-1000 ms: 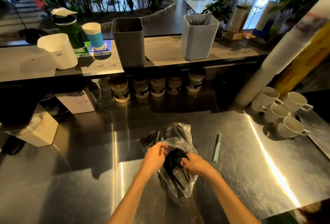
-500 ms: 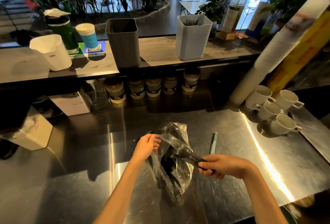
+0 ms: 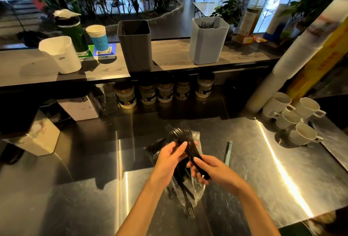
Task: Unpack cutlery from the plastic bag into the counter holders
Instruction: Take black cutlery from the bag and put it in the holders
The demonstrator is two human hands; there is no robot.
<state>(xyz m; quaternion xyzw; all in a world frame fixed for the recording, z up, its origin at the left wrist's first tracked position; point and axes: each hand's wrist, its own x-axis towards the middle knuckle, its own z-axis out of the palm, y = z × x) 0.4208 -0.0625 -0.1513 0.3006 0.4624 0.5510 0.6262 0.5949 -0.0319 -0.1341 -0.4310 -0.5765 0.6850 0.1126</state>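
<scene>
Head view: both hands are working at centre frame over the steel worktop (image 3: 282, 188). Right hand (image 3: 212, 170) is gripping the handle end of a bundle of black forks (image 3: 185, 138), fingers curled round it. Left hand (image 3: 169, 158) is closing on the same bundle further up, thumb lying across the handles. Tines are pointing toward 12 o'clock, clear of the bag.

Clear plastic bag (image 3: 195, 190) is lying on the worktop directly under the hands, still holding more black cutlery; one fork's tines (image 3: 191, 212) are sticking out toward 6 o'clock.

A slim pale-green stick (image 3: 228, 154) is lying on the worktop just beside the right hand, at its 2 o'clock.

On the raised wooden shelf (image 3: 173, 55) at 12 o'clock: dark grey holder (image 3: 135, 47), contents not visible; light grey holder (image 3: 207, 42) at 1 o'clock, with dark cutlery showing inside. White holder (image 3: 61, 55) is sitting at 10 o'clock, with a blue-banded paper cup (image 3: 98, 38) and a green canister (image 3: 73, 32) behind it.

Jars (image 3: 165, 92) are lining up under the shelf. White mugs (image 3: 293, 117) are clustering at 3 o'clock beside a leaning stack of cups (image 3: 293, 60).
</scene>
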